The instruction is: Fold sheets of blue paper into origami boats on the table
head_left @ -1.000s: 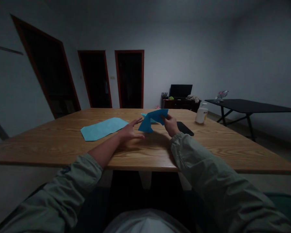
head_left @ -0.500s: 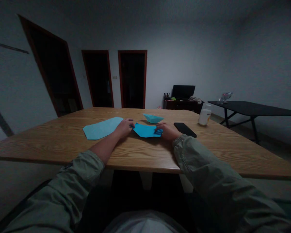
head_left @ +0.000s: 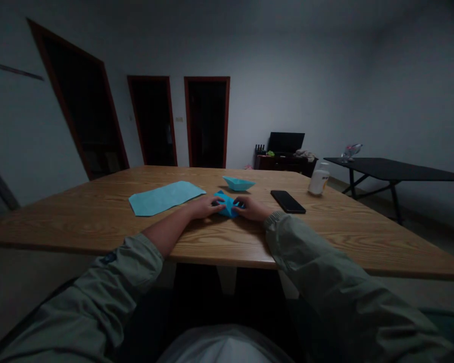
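Observation:
A bright blue sheet of folded paper (head_left: 227, 207) lies on the wooden table between my hands. My left hand (head_left: 207, 206) grips its left side, fingers closed on it. From the right, my right hand (head_left: 250, 207) pinches the other side. Fingers cover parts of the paper, so its full shape is hidden. Just behind it rests a light blue paper boat (head_left: 238, 184). To the left lies a flat, pale blue sheet with cut-off corners (head_left: 166, 198), close to my left wrist.
On the wooden table (head_left: 219, 247), a black phone (head_left: 288, 201) lies right of my right hand, and a white bottle (head_left: 319, 180) stands beyond it. A black table (head_left: 397, 169) is at the far right. A screen (head_left: 286, 142) stands on a dark cabinet by the back wall.
My hands have come closer together, the left moving right. The blue paper between them now looks narrower and more folded. The flat pale sheet is less covered by my left hand.

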`<state>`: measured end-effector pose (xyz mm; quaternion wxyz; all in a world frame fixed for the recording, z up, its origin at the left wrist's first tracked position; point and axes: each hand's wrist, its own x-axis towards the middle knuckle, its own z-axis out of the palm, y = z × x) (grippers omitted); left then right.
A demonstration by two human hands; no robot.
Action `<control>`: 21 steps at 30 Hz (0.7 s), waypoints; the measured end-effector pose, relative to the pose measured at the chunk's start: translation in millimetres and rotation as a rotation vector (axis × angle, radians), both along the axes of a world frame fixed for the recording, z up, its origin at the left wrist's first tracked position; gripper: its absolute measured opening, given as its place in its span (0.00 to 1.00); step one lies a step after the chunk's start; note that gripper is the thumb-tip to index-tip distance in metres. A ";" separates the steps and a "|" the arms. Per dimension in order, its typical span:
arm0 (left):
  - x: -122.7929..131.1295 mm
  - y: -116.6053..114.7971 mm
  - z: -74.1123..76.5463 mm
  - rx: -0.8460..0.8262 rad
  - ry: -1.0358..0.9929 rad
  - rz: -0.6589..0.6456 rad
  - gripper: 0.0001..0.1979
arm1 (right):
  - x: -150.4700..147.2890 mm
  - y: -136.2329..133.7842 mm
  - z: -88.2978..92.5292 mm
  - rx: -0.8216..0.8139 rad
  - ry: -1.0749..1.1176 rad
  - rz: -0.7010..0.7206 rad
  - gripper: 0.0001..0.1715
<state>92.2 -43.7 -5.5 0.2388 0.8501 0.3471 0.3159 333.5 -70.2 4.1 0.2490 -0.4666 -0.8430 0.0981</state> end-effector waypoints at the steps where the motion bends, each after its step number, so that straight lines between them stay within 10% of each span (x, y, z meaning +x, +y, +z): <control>1: 0.2 -0.8 0.1 0.007 0.017 -0.018 0.19 | 0.0 1.5 -2.7 0.032 -0.013 -0.026 0.22; 8: -3.9 -3.8 -1.6 0.075 0.054 -0.062 0.29 | 3.4 -3.3 0.0 0.031 -0.105 -0.037 0.23; 14: 0.4 -6.3 1.8 0.357 0.235 0.057 0.09 | 3.6 -7.4 7.1 -0.051 -0.114 0.075 0.22; 21: 18.1 -24.1 4.0 0.177 0.120 -0.095 0.09 | -2.5 -9.5 9.3 0.165 -0.143 -0.006 0.10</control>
